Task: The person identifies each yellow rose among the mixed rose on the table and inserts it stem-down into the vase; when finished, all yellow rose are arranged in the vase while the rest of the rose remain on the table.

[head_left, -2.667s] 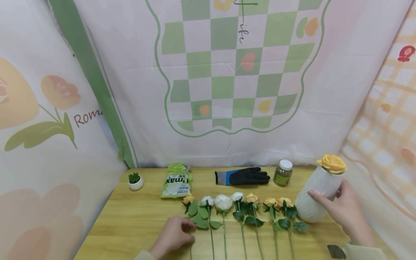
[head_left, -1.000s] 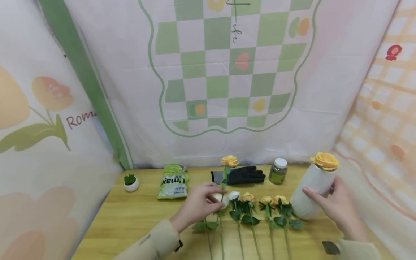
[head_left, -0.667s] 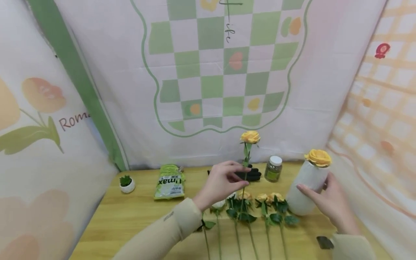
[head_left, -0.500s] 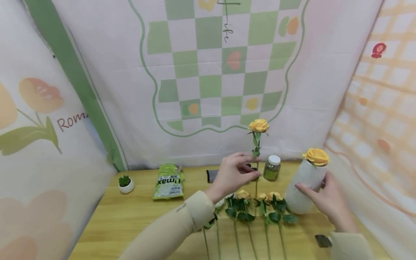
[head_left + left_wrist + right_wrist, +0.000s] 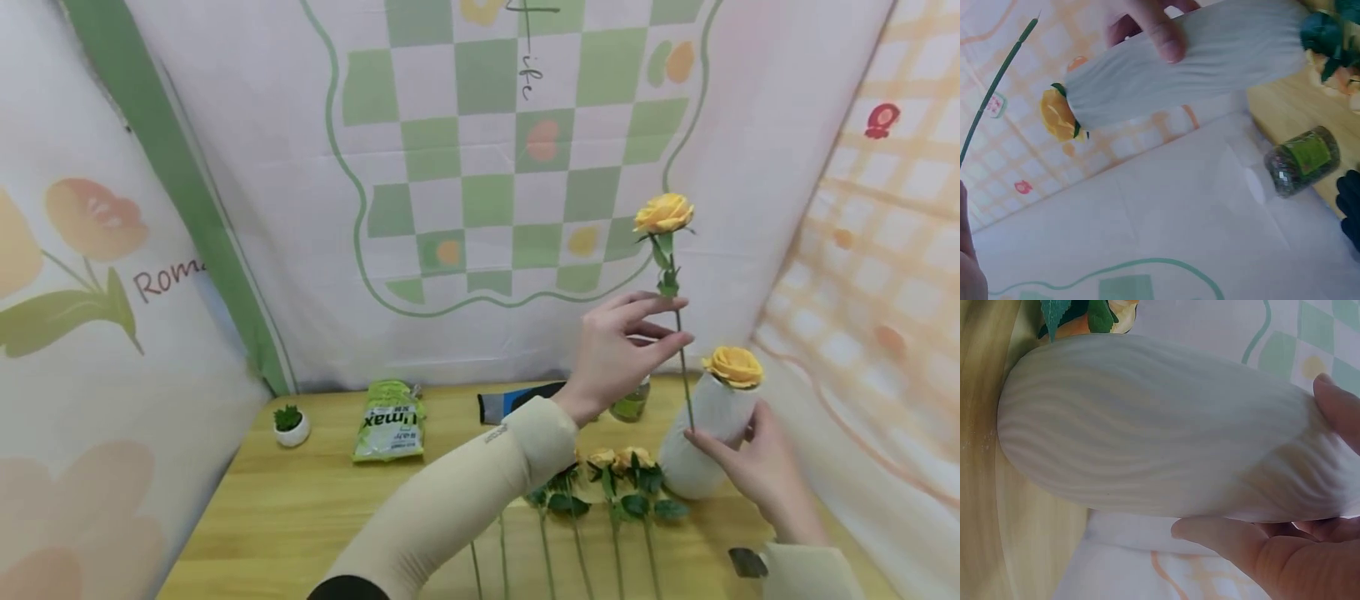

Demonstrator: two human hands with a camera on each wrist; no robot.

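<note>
In the head view, I see the left hand [image 5: 618,350] pinching a yellow rose [image 5: 664,214] by its long, thin green stem [image 5: 684,375], raised above the yellowish wooden surface [image 5: 300,500]. The right hand [image 5: 765,475] grips a tall, white, ribbed vase [image 5: 716,408] that leans with its mouth to the right, another yellow bloom [image 5: 735,367] sitting in that mouth. The relation I weigh is stem end to vase mouth: the rose's long axis is near upright, its lower end slanting slightly right, and from here that end shows left of and below the rim, by the right thumb. A row of long-stemmed flowers with orange-yellow heads [image 5: 633,458] lies just left of the vase.

In the left wrist view, only an edge of the left hand shows. The stem end hangs clear of the vase, apart from the seated bloom. A glass jar with a white lid and green label [image 5: 1302,161] shows near the vase.

In the right wrist view, I see the right hand's digits on opposite sides of the vase. I cannot tell whether its base touches the surface.
</note>
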